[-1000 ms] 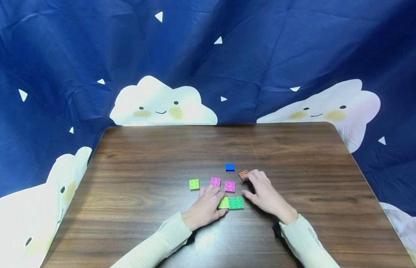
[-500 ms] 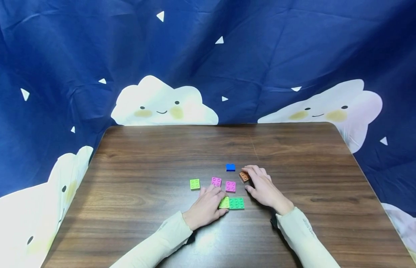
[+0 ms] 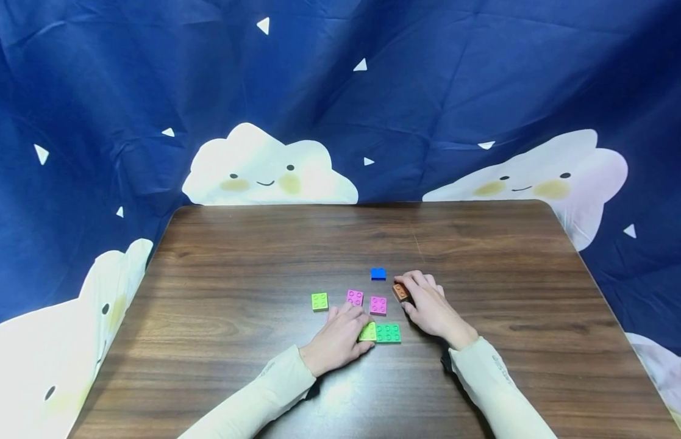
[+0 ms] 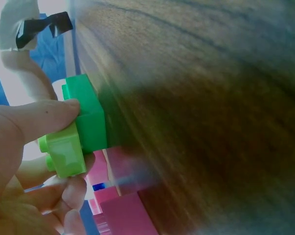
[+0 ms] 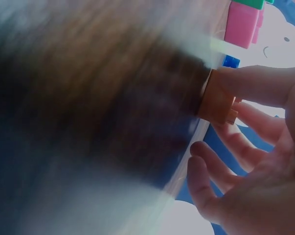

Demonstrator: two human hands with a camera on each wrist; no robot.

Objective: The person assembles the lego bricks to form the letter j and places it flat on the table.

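Observation:
My left hand (image 3: 338, 339) pinches a lime brick (image 4: 66, 152) between thumb and fingers. A larger green brick (image 3: 388, 333) sits directly against the lime one, and in the left wrist view my thumb tip reaches its edge. Farther right, my right hand (image 3: 434, 308) grips an orange-brown brick (image 5: 218, 100), thumb on one side and fingers on the other; part of it is hidden. Just beyond the left fingertips lies a pink brick (image 3: 355, 297), partly covered by them. A second pink brick (image 3: 378, 305) lies between the hands.
Another lime brick (image 3: 319, 302) lies left of the pink ones. Behind them is a small blue brick (image 3: 378, 274). All rest on a brown wooden table (image 3: 236, 256), with a blue cloud-patterned curtain (image 3: 395, 91) along its far edge.
My right hand has drawn its thumb in toward the orange-brown brick and shifted slightly left. That brick has turned a little under the fingers. The left hand keeps its hold on the lime brick.

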